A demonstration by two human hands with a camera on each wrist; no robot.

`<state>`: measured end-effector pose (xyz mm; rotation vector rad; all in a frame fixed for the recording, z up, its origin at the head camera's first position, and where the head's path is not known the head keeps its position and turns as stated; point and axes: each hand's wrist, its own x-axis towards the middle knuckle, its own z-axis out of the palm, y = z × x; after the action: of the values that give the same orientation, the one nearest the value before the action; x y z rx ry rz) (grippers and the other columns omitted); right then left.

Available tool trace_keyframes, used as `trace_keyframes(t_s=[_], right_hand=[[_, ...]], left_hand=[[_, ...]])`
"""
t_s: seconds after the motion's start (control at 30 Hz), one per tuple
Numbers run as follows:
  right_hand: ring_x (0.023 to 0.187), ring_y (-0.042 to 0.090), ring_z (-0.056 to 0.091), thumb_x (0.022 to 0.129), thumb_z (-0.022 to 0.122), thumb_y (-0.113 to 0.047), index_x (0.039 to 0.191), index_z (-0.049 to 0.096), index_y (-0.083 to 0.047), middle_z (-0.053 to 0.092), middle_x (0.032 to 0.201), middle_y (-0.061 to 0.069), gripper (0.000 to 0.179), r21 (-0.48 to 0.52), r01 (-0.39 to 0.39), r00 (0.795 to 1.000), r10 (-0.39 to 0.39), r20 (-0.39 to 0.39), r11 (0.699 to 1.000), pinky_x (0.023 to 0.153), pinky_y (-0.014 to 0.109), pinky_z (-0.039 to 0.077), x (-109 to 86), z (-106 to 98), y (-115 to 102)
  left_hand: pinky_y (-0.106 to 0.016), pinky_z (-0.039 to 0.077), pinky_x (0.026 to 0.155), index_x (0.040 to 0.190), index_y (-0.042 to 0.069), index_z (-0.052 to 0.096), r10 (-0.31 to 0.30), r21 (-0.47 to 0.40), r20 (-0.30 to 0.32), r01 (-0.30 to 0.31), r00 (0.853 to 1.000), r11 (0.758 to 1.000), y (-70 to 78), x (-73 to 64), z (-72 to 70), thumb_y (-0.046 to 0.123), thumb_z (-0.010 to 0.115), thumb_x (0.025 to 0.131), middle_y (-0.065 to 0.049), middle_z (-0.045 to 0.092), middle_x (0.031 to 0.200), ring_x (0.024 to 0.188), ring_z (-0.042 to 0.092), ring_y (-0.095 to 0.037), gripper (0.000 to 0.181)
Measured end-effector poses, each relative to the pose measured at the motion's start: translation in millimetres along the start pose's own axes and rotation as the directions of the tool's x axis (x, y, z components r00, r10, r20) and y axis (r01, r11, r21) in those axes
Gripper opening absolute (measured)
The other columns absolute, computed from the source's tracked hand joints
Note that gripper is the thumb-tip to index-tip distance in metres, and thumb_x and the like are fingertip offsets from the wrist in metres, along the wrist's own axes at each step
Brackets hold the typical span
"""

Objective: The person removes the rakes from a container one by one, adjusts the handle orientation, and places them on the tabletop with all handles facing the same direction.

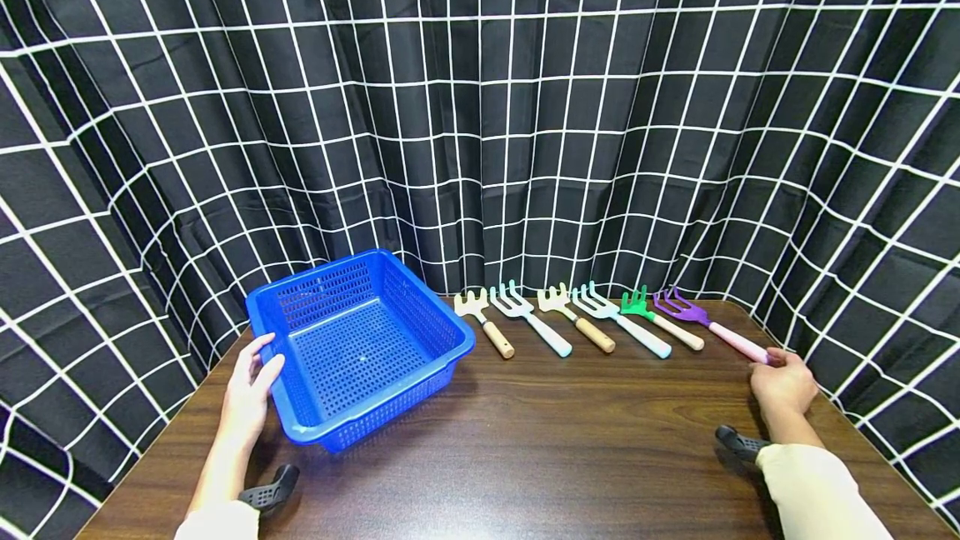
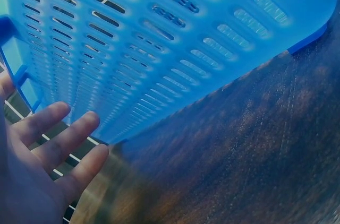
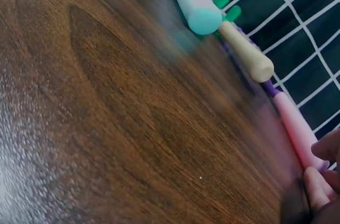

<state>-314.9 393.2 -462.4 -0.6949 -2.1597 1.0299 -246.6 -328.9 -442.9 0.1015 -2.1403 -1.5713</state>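
At the table's left stands a blue plastic basket [image 1: 360, 357] with slotted walls. My left hand [image 1: 251, 386] holds its left rim, thumb over the edge; in the left wrist view three fingers [image 2: 79, 134] stretch out beside the slotted outer wall. Far right, a purple hand rake [image 1: 738, 342] with a pink handle lies at the end of a row. My right hand [image 1: 783, 382] pinches the tip of that handle. In the right wrist view thumb and fingertips [image 3: 316, 184] meet at the pink end [image 3: 303, 134]; the rest of the hand is out of frame.
Left of the purple rake lie a green hand rake [image 1: 671, 327] and several others, such as a white-and-turquoise one [image 1: 622, 319] and a cream one with a wooden handle [image 1: 577, 319]. Behind the wooden table [image 1: 525, 457] hangs a black curtain with a white grid [image 1: 465, 107].
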Motion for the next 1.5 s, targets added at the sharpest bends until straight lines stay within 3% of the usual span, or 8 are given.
trace_keyframes(t_s=[0.2, 0.6, 0.93, 1.27, 1.5], right_hand=[[0.11, 0.051, 0.044, 0.082, 0.057, -0.002, 0.121, 0.055, 0.01, 0.054, 0.119, 0.034, 0.041, -0.008, 0.018, 1.0, -0.018, 0.023, 1.0, 0.098, 0.055, 0.025, 0.7, 0, 2], [0.119, 0.05, 0.04, 0.085, 0.059, -0.004, 0.13, 0.05, 0.009, 0.051, 0.129, 0.032, 0.047, -0.053, 0.019, 0.991, -0.012, 0.132, 0.998, 0.098, 0.054, 0.027, 3.1, 0, 2], [0.115, 0.051, 0.045, 0.083, 0.061, -0.003, 0.128, 0.051, 0.009, 0.052, 0.126, 0.034, 0.048, -0.062, 0.092, 0.989, -0.084, 0.125, 0.994, 0.092, 0.054, 0.031, 7.4, -1, 12], [0.118, 0.05, 0.045, 0.084, 0.064, -0.003, 0.131, 0.05, 0.008, 0.052, 0.127, 0.034, 0.05, -0.028, 0.104, 0.987, -0.1, 0.129, 0.994, 0.093, 0.053, 0.033, 5.5, -9, 10], [0.117, 0.05, 0.045, 0.086, 0.064, -0.006, 0.132, 0.049, 0.007, 0.052, 0.127, 0.034, 0.05, -0.033, 0.123, 0.981, -0.116, 0.154, 0.992, 0.09, 0.054, 0.033, 3.5, -14, 9]], left_hand=[[-0.009, 0.042, 0.077, 0.145, 0.002, 0.034, 0.017, -0.028, 0.01, -0.017, 1.0, 0.999, -2.4, 1.9, 0.2, 0.018, 0.046, 0.103, -0.018, 0.046, 0.132, 0.098, 0.048, 0.006, 0.046], [-0.009, 0.04, 0.079, 0.145, 0.003, 0.035, 0.017, 0.0, -0.002, -0.017, 1.0, 1.0, -0.6, 2.7, -1.5, 0.02, 0.048, 0.103, -0.024, 0.047, 0.134, 0.096, 0.048, 0.007, 0.047], [-0.009, 0.041, 0.078, 0.145, 0.003, 0.035, 0.015, -0.012, 0.003, -0.015, 1.0, 1.0, 1.5, 0.2, 1.1, 0.02, 0.048, 0.103, -0.025, 0.047, 0.134, 0.097, 0.049, 0.005, 0.048], [-0.009, 0.042, 0.078, 0.145, 0.004, 0.036, 0.014, -0.047, -0.002, -0.014, 1.0, 0.999, 3.3, -0.2, 4.5, 0.024, 0.048, 0.103, -0.024, 0.046, 0.134, 0.099, 0.049, 0.004, 0.048], [-0.009, 0.042, 0.077, 0.145, 0.004, 0.036, 0.022, -0.023, 0.003, -0.022, 1.0, 0.999, 3.2, -2.2, 4.0, 0.022, 0.048, 0.103, -0.026, 0.046, 0.134, 0.097, 0.049, 0.006, 0.048]])
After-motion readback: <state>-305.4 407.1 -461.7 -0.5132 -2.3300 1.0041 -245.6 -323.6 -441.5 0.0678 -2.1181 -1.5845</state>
